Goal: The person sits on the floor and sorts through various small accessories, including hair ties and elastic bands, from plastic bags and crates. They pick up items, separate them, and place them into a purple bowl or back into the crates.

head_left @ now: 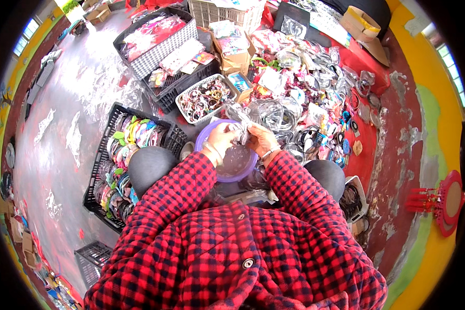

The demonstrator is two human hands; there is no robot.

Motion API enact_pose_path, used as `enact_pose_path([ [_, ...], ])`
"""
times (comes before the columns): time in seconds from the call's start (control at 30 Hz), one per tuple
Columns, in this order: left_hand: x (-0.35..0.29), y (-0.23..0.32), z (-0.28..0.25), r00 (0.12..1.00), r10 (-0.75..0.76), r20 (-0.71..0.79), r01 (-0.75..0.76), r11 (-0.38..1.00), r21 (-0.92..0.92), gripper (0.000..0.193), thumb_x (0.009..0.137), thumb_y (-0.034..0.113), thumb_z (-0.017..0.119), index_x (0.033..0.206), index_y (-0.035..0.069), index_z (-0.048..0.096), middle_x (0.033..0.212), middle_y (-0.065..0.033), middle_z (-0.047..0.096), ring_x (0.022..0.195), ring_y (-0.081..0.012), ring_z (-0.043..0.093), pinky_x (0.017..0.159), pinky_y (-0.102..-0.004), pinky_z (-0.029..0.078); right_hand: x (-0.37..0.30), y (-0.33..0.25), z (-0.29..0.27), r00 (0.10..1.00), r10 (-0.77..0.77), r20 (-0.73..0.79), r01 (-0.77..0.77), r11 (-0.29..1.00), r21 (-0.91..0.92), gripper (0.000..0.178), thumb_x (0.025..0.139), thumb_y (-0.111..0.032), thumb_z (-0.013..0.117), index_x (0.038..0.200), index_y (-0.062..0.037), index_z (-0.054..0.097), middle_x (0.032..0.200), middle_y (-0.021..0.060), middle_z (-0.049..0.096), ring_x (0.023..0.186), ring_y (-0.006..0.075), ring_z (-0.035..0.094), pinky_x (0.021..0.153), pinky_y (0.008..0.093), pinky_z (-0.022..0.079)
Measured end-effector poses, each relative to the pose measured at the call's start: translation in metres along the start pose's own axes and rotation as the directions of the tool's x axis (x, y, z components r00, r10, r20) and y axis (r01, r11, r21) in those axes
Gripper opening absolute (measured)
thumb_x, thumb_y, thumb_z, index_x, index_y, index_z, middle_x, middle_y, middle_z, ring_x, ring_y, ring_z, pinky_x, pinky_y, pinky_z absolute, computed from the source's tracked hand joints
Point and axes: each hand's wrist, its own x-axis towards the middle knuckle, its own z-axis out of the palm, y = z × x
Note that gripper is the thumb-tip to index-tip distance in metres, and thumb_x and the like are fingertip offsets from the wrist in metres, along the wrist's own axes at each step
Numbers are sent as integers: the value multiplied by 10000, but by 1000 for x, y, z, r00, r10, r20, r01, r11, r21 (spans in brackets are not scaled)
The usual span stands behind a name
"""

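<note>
My left hand point(223, 138) and right hand point(262, 138) pinch crinkled clear plastic wrapping point(241, 125) over the far rim of the purple basin point(232, 179), set between my knees point(151, 168), presumably for easy reach.

Left hand point(222, 140) + right hand point(262, 139): 2. Clear plastic point(241, 120) between: count unclear. Basin point(230, 177) below: 1. White baskets point(207, 117): 2, beyond left hand and bodyward right of right hand. Headband crate point(175, 139), left of left hand: 1. Buttons point(248, 263), bodyward: 2 visible.
</note>
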Motion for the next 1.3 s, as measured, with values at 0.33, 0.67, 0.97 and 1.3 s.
enact_pose_path([
  [0.33, -31, 47, 15, 939, 207, -275, -214, 977, 4, 165, 877, 165, 547, 999, 69, 601, 890, 2, 586, 802, -90, 542, 656, -269, 445, -15, 3, -17, 964, -136, -229, 113, 987, -111, 130, 809, -152, 558, 893, -89, 635, 753, 15, 586, 636, 146, 533, 562, 282, 424],
  [0.67, -63, 99, 34, 639, 737, 221, -725, 480, 495, 215, 923, 160, 497, 1037, 15, 607, 789, 10, 591, 701, -54, 507, 651, -193, 421, -19, -22, -7, 999, 47, -4, -44, 908, -416, 164, 827, -203, 562, 911, -69, 605, 668, -16, 503, 508, 75, 431, 452, 208, 341],
  [0.97, -45, 98, 48, 712, 627, 315, -670, 473, 572, 263, 944, 105, 388, 1139, 6, 533, 1053, -108, 608, 982, -166, 564, 864, -273, 425, -40, -28, 16, 992, 4, 127, 61, 860, -507, 211, 886, -223, 510, 1011, -74, 590, 911, 37, 612, 768, 123, 575, 680, 275, 462],
  [1.3, -58, 39, 110, 682, 316, 659, -649, 676, 348, 323, 905, 126, 476, 1204, 4, 496, 1110, -117, 588, 1031, -174, 547, 892, -279, 407, -25, 4, -13, 931, -198, 308, 160, 977, 143, 310, 843, -231, 543, 1100, -61, 515, 1023, 62, 582, 894, 197, 571, 767, 332, 462],
])
